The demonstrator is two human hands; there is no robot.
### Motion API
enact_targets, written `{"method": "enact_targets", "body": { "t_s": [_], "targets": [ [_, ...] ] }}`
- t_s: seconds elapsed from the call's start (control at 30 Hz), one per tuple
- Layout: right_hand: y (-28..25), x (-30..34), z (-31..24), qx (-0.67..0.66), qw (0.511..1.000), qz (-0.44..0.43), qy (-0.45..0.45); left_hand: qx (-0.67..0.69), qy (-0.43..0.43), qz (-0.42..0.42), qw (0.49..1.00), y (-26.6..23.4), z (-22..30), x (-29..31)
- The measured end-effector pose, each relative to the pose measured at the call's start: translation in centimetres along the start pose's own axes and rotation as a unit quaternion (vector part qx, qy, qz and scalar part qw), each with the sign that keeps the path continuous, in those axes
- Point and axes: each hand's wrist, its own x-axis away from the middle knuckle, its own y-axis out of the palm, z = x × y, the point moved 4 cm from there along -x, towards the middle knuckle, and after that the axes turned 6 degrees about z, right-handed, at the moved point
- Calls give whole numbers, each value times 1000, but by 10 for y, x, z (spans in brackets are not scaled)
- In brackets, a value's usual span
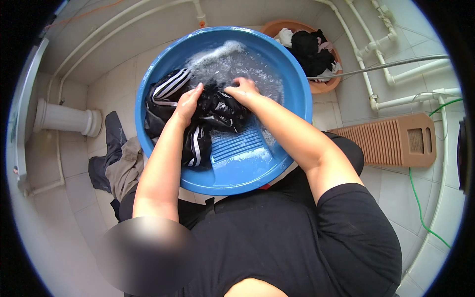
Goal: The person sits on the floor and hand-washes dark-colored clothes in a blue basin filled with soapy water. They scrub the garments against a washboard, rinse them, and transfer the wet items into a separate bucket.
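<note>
Black garment with white stripes (198, 119) lies bunched and wet in the blue basin (297, 89), on its moulded washboard insert (237, 148). Left hand (187, 104) is closed over the cloth; right hand (242, 90) is clenched on it beside the suds (232, 62). Risk, as judged: hard scrubbing could slop soapy water over the rim onto the tiled floor (79, 198), wetting the clothes heap (118, 158).

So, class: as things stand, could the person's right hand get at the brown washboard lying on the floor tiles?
Probably yes: the right hand is busy on the black garment, but the washboard lies on that side with bare tiles between.
</note>
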Motion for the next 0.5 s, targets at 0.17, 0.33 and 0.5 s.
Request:
{"method": "enact_targets", "body": {
  "t_s": [0.17, 0.33, 0.5],
  "targets": [
    [-22, 64, -25, -74, 975, -171, -122, -11, 118, 36, 992, 13, 3, 53],
    [-20, 97, -21, 20, 961, -37, -272, -411, 205, 173, 871, 33, -5, 64],
    [-14, 56, -20, 239, 954, 68, -166, -589, 177, 140, 776, 28, -7, 40]
  ]
}}
